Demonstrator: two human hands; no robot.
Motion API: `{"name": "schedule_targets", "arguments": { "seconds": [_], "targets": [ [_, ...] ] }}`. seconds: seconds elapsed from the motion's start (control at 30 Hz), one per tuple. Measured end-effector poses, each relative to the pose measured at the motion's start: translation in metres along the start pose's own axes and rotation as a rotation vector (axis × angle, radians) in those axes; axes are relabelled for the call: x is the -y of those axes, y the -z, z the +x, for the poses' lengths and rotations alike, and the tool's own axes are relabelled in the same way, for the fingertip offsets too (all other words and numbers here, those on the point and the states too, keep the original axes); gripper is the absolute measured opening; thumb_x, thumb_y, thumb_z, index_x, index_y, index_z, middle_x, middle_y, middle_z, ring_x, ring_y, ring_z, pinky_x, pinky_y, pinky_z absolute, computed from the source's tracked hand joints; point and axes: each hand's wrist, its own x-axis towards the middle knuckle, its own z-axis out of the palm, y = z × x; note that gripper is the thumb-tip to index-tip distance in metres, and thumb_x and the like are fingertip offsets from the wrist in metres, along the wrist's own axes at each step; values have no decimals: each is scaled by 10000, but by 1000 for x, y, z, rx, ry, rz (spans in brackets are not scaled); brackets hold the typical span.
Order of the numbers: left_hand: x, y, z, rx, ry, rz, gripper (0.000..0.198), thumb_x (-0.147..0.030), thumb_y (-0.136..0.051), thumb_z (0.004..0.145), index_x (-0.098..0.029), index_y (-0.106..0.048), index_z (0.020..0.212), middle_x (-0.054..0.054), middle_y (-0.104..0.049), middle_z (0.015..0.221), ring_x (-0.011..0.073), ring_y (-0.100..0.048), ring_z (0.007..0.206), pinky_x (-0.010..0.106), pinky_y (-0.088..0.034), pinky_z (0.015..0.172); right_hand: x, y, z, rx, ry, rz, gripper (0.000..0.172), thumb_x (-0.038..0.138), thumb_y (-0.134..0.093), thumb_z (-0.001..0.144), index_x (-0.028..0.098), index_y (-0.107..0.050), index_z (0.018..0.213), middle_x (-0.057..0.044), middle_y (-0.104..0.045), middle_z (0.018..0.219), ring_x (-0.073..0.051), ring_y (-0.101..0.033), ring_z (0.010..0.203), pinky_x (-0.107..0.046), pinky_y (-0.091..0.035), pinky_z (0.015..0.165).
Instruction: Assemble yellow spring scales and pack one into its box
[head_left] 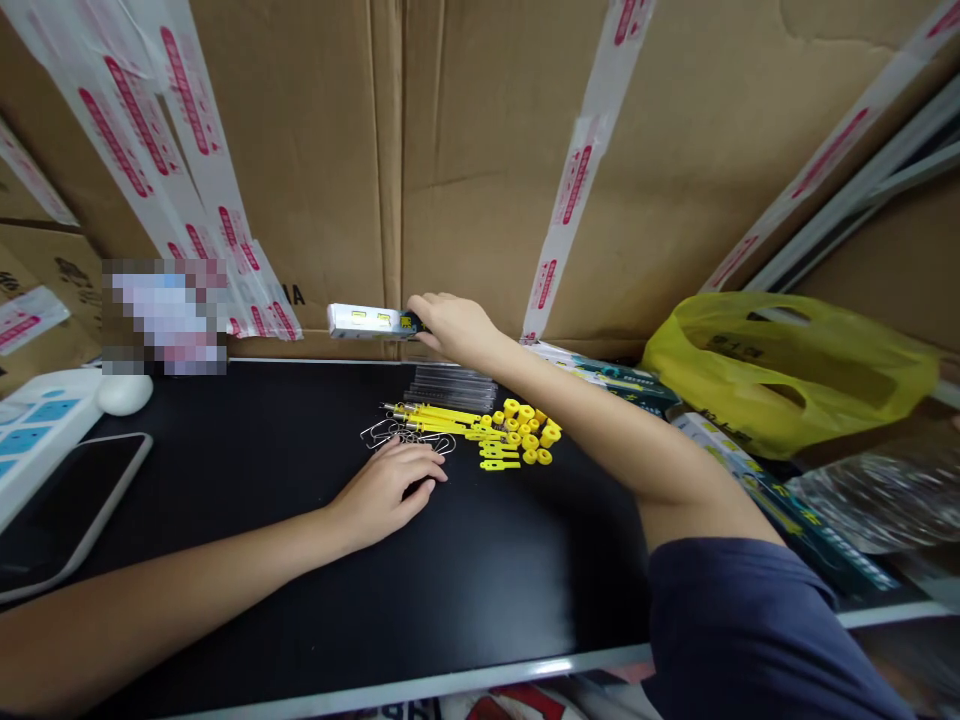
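My right hand (pixel 456 325) is closed around one end of a long, narrow printed box (pixel 364 321), held up above the far side of the black table. My left hand (pixel 394 490) lies on the tabletop with its fingers spread, the fingertips touching or just short of some bent metal wire hooks (pixel 409 436). Just beyond are slim yellow rods (pixel 442 413) with metal tips and a row of clear tubes (pixel 454 385). To their right sit several yellow ring-shaped caps (pixel 530 430) and small flat yellow pieces (pixel 499 464).
A phone (pixel 67 510) and a white power strip (pixel 45 420) lie at the left. On the right are printed boxes (pixel 787 510), a yellow plastic bag (pixel 787 370) and a clear plastic bottle (pixel 885 500). Taped cardboard (pixel 480 180) walls the back.
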Motion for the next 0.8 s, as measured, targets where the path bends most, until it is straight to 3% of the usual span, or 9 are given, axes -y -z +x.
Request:
{"name": "schedule_targets", "arguments": {
  "seconds": [0.1,0.23,0.37,0.57,0.63,0.7,0.8],
  "targets": [
    [3,0,1,-1,-2,6,220,-224,-439,893,-261,-616,1017,20,-610,1186,201,-502,1187,488,-261,1088,9,23,-29,-115,39,0,251,220,-455,924,103,-485,1144,-122,-557,1079,-233,-543,941,-312,-421,750],
    [5,1,4,-11,-3,8,212,-213,-448,886,-248,-622,1002,30,-605,1181,203,-510,1175,491,-251,1095,20,35,-81,-131,86,63,317,286,-432,938,130,-455,1213,-113,-536,1073,-206,-564,847,-294,-436,684],
    [4,2,4,-40,-32,-3,206,-211,-456,887,-239,-632,990,31,-617,1160,205,-531,1150,463,-299,1078,30,24,-134,-72,66,130,364,331,-428,933,143,-452,1244,-118,-569,1105,-193,-605,774,-278,-468,583],
    [4,4,3,-243,12,-171,190,-245,-466,886,-195,-636,955,59,-652,1085,227,-580,1072,391,-431,970,28,-11,-190,-133,39,197,397,318,-423,926,165,-423,1293,-136,-588,1143,-207,-627,927,-297,-542,699],
    [4,5,2,-329,62,-318,193,-281,-467,890,-174,-604,974,78,-649,1060,222,-605,993,368,-478,891,22,-21,-198,-178,66,192,396,326,-426,924,158,-441,1282,-133,-605,1107,-195,-635,906,-287,-544,702],
    [2,6,2,-364,124,-535,239,-341,-428,916,-160,-553,1010,76,-662,939,179,-629,798,302,-521,709,16,-27,-201,-203,82,184,398,330,-442,915,153,-462,1271,-129,-615,1088,-186,-641,879,-275,-545,689],
    [-3,7,2,-339,203,-819,308,-416,-391,928,-153,-483,1060,45,-640,771,125,-575,579,216,-459,475,8,-30,-200,-201,69,187,410,324,-477,893,160,-485,1269,-123,-612,1107,-182,-641,879,-270,-545,688]
  ]
}}
